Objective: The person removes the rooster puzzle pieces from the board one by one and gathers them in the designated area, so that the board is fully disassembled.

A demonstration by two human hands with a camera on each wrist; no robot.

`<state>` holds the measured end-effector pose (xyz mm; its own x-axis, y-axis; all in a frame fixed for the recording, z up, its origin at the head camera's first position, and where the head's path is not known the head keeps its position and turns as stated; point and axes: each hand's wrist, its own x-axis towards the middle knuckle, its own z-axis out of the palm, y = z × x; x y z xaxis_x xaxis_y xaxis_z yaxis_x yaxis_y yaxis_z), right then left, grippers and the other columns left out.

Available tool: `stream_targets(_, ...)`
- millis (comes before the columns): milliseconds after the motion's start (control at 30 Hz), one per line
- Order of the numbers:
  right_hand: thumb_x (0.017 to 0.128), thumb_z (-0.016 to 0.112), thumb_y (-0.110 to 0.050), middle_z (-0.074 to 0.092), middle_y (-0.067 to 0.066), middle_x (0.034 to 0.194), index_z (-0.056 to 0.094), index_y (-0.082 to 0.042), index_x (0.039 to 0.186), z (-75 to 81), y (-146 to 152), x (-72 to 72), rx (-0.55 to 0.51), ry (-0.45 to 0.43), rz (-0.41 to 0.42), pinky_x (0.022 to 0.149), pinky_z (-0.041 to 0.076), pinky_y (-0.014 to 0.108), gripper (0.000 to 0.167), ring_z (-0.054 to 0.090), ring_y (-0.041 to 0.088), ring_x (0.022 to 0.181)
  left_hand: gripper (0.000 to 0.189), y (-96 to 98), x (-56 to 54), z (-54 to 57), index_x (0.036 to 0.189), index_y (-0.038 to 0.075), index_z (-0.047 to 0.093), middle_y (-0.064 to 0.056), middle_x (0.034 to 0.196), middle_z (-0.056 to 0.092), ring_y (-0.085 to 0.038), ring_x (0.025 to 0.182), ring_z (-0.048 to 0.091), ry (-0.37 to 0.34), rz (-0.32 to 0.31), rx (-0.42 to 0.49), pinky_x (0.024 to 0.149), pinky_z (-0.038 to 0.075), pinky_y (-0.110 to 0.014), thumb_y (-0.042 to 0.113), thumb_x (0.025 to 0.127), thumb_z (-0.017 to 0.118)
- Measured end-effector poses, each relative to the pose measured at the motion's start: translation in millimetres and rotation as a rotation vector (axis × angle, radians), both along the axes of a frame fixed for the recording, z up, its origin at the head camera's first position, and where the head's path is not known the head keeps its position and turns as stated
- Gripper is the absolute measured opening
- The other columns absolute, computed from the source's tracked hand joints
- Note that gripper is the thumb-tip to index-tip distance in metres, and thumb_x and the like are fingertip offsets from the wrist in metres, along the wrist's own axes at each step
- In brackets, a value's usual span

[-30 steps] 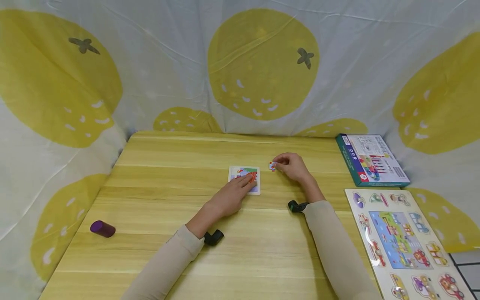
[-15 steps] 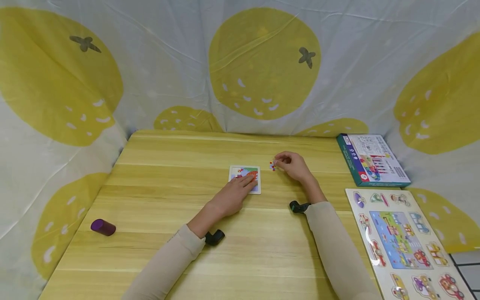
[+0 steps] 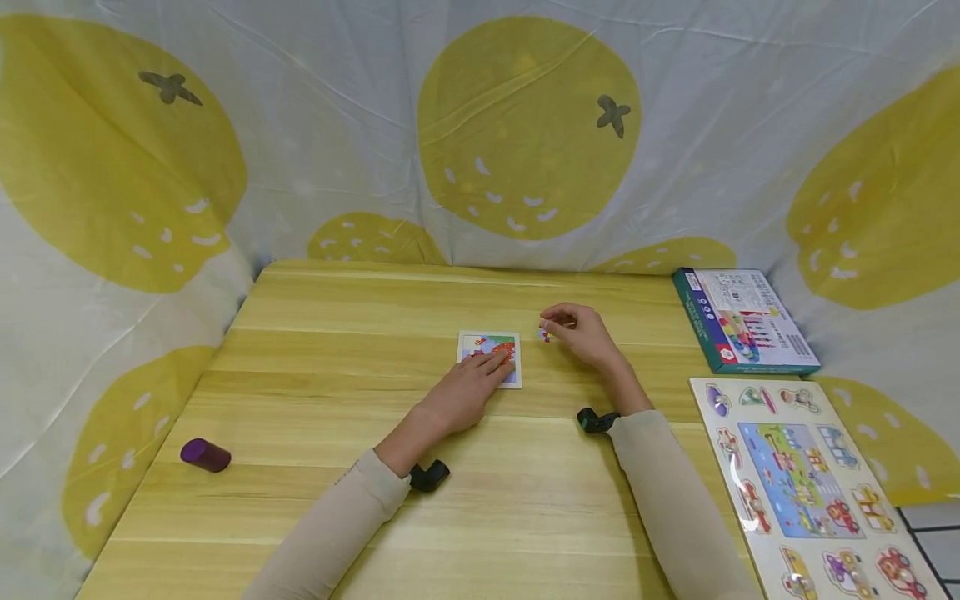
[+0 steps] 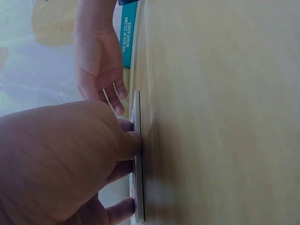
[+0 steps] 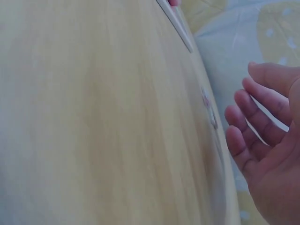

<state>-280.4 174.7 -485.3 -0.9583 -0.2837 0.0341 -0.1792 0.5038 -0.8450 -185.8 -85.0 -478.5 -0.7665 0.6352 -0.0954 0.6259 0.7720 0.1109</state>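
Note:
A small square picture puzzle board [image 3: 513,380] with a pale frame lies mid-table. My left hand [image 3: 465,392] rests on it, fingers spread across the picture and covering its lower part. In the left wrist view, the left fingertips [image 4: 124,209] meet the top face and the thumb lies at the near edge. To the right of the board is a small puzzle piece [image 3: 545,334], partly hidden by my right hand [image 3: 588,333]. The right wrist view shows that hand just above the piece [image 5: 209,108], fingers loosely bent and holding nothing.
A purple cylinder [image 3: 206,456] lies at the left on the wooden table [image 3: 337,333]. A flat box [image 3: 750,321] sits at the back right, with a large picture puzzle board [image 3: 727,492] in front of it. Patterned cloth [image 3: 360,125] hangs behind the table.
My right fingers were at the puzzle piece, then drew back from it, and now they hover over it slightly further left. The left hand has stayed on the board.

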Motion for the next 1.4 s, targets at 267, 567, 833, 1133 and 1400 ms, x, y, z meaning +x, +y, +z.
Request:
stream_targets(267,0.102,0.067,-0.024,0.074,0.009,0.118,0.073,-0.004,0.123,1.7,-21,2.3,-0.008,0.016,0.065,0.096,0.056,0.044,0.03,0.068,0.026,0.107,0.057,-1.4,1.1,-1.1,0.163,0.02,0.035,-0.005,0.17,0.03,-0.028,0.152,0.036,-0.02,0.009,0.024,0.123,0.035,-0.05,0.007,0.108,0.045)
stream_targets(567,0.102,0.066,-0.023,0.072,0.008,0.125,0.075,-0.008,0.122,-0.9,-38,2.9,0.001,0.047,0.134,0.095,0.054,0.042,0.026,0.066,0.024,0.109,0.051,-3.4,0.8,-2.1,0.16,0.02,0.04,-0.007,0.168,0.033,-0.029,0.151,0.039,-0.001,-0.011,0.074,0.123,0.034,-0.05,0.019,0.11,0.046)
stream_targets(833,0.102,0.066,-0.022,0.072,0.007,0.123,0.075,-0.011,0.121,-1.5,-50,0.8,0.018,0.059,0.164,0.098,0.053,0.045,0.023,0.066,0.024,0.109,0.061,-7.0,0.7,0.2,0.162,0.018,0.035,-0.009,0.17,0.028,-0.03,0.154,0.033,-0.038,-0.035,0.085,0.127,0.026,-0.05,0.045,0.108,0.048)
stream_targets(1133,0.103,0.065,-0.018,0.072,0.007,0.121,0.075,-0.01,0.121,1.7,-64,1.2,0.052,0.049,0.191,0.092,0.051,0.041,0.023,0.064,0.024,0.106,0.068,-9.8,0.2,1.9,0.164,0.02,0.03,-0.007,0.173,0.021,-0.029,0.157,0.026,-0.086,-0.028,0.082,0.127,0.025,-0.051,0.051,0.107,0.048)
stream_targets(1400,0.103,0.064,-0.021,0.071,0.006,0.119,0.075,-0.011,0.122,1.6,-75,1.1,0.056,0.014,0.24,0.088,0.052,0.038,0.024,0.064,0.023,0.1,0.07,-10.9,-0.6,1.1,0.165,0.021,0.026,-0.004,0.173,0.019,-0.029,0.159,0.023,-0.092,-0.042,0.073,0.128,0.023,-0.051,0.053,0.107,0.046)
